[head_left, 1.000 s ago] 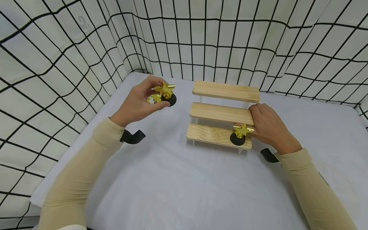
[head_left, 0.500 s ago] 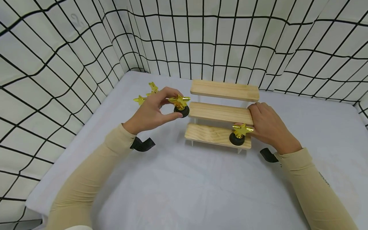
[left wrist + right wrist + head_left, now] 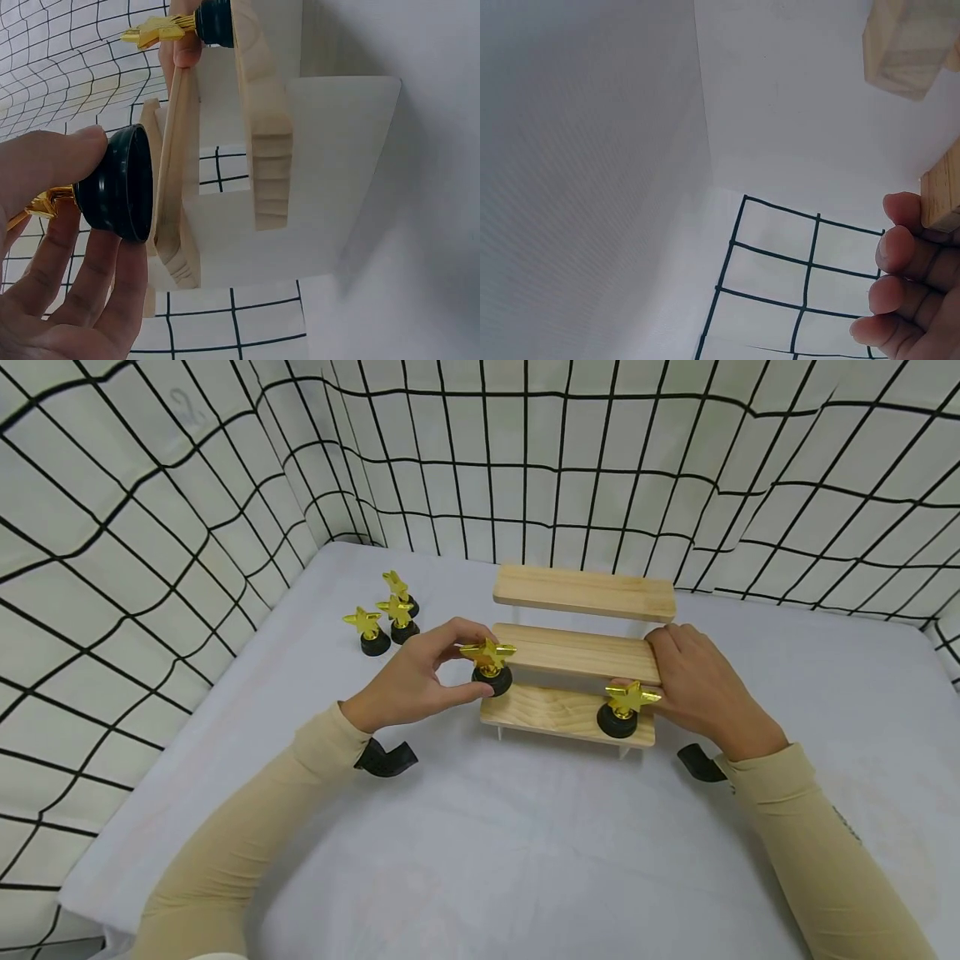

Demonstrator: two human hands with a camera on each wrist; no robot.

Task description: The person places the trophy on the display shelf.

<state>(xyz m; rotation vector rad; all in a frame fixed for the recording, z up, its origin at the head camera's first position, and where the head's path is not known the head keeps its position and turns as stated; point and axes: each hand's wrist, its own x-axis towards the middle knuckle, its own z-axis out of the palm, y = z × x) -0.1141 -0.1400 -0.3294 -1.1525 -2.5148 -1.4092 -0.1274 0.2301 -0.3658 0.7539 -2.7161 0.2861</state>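
My left hand (image 3: 427, 683) holds a gold star trophy (image 3: 492, 680) by its round black base, thumb on one side and fingers on the other. The trophy is upright, at the left end of the wooden three-tier stand, overlapping the middle shelf (image 3: 577, 652) in the head view. In the left wrist view its base (image 3: 116, 184) is beside the middle board (image 3: 176, 187), higher than the bottom board (image 3: 266, 142). My right hand (image 3: 697, 693) grips the right end of the middle shelf, fingertips (image 3: 896, 247) at the board's end. Another star trophy (image 3: 618, 718) stands on the bottom shelf's right end.
Three more star trophies (image 3: 375, 643) stand grouped on the white cloth (image 3: 480, 860) at the back left. The top shelf (image 3: 585, 593) holds nothing. Black wire grid panels (image 3: 465, 468) line the back and sides of the table.
My left hand has carried the trophy right and toward me, from the back-left group to the stand's left end. My right hand has stayed on the shelf.
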